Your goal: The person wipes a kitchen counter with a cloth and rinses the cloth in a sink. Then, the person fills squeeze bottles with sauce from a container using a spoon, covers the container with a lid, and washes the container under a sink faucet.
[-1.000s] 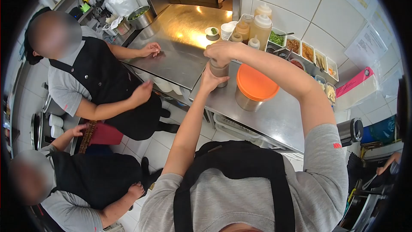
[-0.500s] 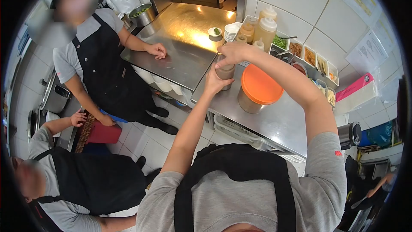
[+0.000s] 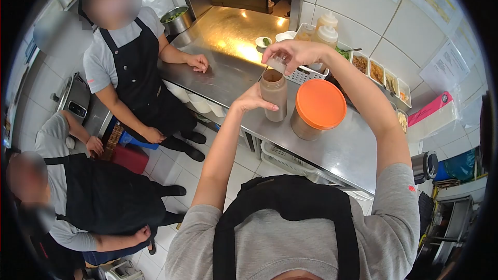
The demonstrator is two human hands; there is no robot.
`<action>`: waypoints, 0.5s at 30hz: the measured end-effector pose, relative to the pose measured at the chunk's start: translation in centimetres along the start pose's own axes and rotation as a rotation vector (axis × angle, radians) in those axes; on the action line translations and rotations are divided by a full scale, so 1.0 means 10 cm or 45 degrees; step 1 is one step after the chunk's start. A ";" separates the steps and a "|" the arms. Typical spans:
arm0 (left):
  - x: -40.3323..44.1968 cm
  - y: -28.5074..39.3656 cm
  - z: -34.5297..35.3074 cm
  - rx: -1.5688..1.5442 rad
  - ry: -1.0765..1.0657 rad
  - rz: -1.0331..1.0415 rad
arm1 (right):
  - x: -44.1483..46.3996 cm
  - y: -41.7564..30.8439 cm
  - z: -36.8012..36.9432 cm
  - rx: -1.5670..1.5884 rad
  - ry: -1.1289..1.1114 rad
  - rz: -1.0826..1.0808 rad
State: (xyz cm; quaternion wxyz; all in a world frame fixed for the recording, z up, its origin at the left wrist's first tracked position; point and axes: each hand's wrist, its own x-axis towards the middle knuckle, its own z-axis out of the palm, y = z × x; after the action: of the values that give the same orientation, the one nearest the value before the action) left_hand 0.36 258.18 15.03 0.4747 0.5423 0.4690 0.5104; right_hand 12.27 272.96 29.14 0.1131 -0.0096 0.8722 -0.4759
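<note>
My left hand (image 3: 252, 98) is wrapped round a cloudy squeeze bottle (image 3: 274, 102) standing upright at the counter's edge. The bottle's threaded neck is uncovered, and a brown content shows inside its mouth. Just above that mouth, my right hand (image 3: 298, 53) pinches the bottle's pale cap (image 3: 277, 64), tilted and apart from the neck. A round tub with an orange lid (image 3: 320, 103) stands to the right of the bottle, under my right forearm. Behind my right hand is a white basket (image 3: 302, 77) of squeeze bottles, partly hidden.
Topping trays (image 3: 376, 71) line the wall at the right. Small white bowls (image 3: 263, 42) sit at the back of the steel counter (image 3: 223, 75). One co-worker (image 3: 129, 57) rests a hand on the counter at the left; another co-worker (image 3: 104, 202) is nearer me at the lower left.
My right hand has lifted the cap off the bottle, baring its neck. The co-worker at the counter has drawn the lower hand in, and the nearer one has shifted.
</note>
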 end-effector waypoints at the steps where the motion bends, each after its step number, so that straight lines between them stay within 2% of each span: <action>1: -0.02 0.01 0.03 -0.009 0.056 0.043 | -0.07 0.02 0.03 -0.002 0.012 -0.002; 2: -0.05 0.02 0.08 0.000 0.046 0.050 | -0.15 0.06 0.07 0.164 0.184 -0.120; 3: -0.06 0.02 0.13 0.064 0.156 0.161 | -0.22 0.12 0.09 0.326 0.356 -0.241; 4: -0.08 0.03 0.18 0.123 0.266 0.270 | -0.30 0.24 0.10 0.512 0.403 -0.317; 5: -0.12 0.07 0.22 0.127 0.260 0.272 | -0.41 0.32 0.15 0.510 0.410 -0.320; 7: -0.16 0.15 0.29 0.455 0.373 0.310 | -0.68 0.44 0.30 0.988 0.693 -0.503; 9: -0.17 0.08 0.32 0.493 0.416 0.356 | -1.02 0.41 0.51 1.177 0.802 -0.596; 10: -0.18 0.06 0.33 0.523 0.441 0.349 | -1.19 0.52 0.60 1.184 0.815 -0.586; 12: -0.13 -0.05 0.38 0.521 0.420 0.343 | -1.58 0.86 0.81 1.240 1.220 -0.715; 13: -0.11 -0.14 0.38 0.402 0.432 0.317 | -1.77 1.02 0.94 1.232 1.277 -0.684; 15: -0.04 -0.34 0.35 0.252 0.406 0.264 | -2.14 1.35 1.21 1.019 1.691 -0.526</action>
State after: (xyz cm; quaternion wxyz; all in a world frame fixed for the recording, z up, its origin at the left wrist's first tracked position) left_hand 3.81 258.07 11.52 0.2838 0.5439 0.5277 0.5875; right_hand 36.80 273.02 15.57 -0.5249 0.1557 0.5010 -0.6703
